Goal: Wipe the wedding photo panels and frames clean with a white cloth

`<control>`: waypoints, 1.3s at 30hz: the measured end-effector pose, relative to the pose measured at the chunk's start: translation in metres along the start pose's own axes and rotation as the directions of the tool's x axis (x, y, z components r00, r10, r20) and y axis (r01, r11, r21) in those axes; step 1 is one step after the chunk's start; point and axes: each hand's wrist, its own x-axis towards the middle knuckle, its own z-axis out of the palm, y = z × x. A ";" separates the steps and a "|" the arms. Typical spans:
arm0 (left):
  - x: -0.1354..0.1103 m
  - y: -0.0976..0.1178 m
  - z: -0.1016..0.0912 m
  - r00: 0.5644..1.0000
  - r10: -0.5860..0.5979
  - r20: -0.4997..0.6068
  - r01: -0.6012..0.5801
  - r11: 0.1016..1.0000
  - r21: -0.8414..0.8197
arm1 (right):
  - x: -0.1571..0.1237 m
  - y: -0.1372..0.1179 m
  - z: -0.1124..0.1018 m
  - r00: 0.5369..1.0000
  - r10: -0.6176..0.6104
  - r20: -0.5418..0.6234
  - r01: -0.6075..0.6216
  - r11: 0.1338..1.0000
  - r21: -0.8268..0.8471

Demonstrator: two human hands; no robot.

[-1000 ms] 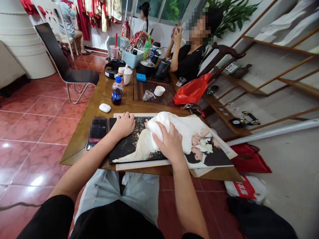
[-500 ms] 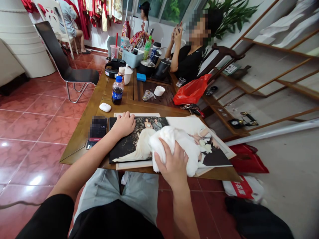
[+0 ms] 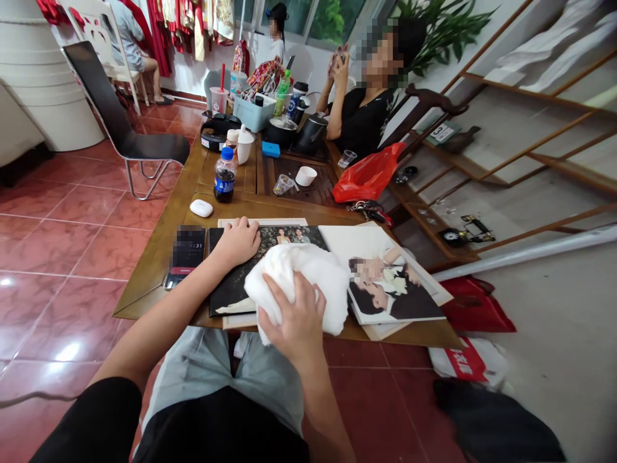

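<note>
The right grip (image 3: 295, 318) is curled around a bunched white cloth (image 3: 299, 273) on the wedding photo panel (image 3: 289, 236), which lies on the bench (image 3: 159, 270). The left grip (image 3: 235, 242), open and flat, steadies the panel with even pressure.

Phone screen (image 3: 189, 252) reads :31; white tag (image 3: 442, 133) reads 3.

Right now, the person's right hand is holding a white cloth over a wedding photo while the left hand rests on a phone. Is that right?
Not quite: the head view shows the left hand resting on the wedding photo, beside the phone, not on it. The right hand does hold the white cloth over the photo.
</note>
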 end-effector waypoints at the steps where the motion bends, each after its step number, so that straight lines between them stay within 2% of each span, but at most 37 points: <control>1: 0.000 0.000 0.000 1.000 0.002 0.002 -0.002 1.000 -0.001 | 0.000 -0.007 0.000 1.000 -0.019 0.006 0.019 1.000 0.020; 8: 0.004 0.002 -0.002 0.998 -0.030 0.062 0.029 0.999 0.019 | -0.001 -0.041 0.001 0.991 -0.128 0.034 0.122 0.981 0.153; 14: 0.006 0.001 -0.003 0.997 -0.018 0.070 0.017 1.000 0.019 | -0.002 -0.042 0.004 0.994 -0.111 0.009 0.108 0.979 0.174; 18: 0.005 -0.001 -0.001 0.998 -0.009 0.060 0.008 1.000 0.014 | -0.002 -0.037 0.006 0.993 -0.112 -0.046 0.119 0.974 0.195; 24: 0.002 -0.002 0.001 1.000 0.028 0.005 -0.028 0.999 -0.014 | -0.001 -0.013 0.005 0.996 -0.061 -0.065 0.070 0.988 0.141; 35: 0.002 0.000 -0.002 1.000 0.013 0.014 -0.013 1.000 -0.012 | -0.001 0.066 0.002 0.981 0.119 -0.153 -0.128 0.990 -0.051; 39: 0.002 0.000 -0.001 1.000 0.015 0.011 -0.015 1.000 0.000 | -0.001 0.070 0.004 0.975 0.140 -0.170 -0.158 0.983 -0.093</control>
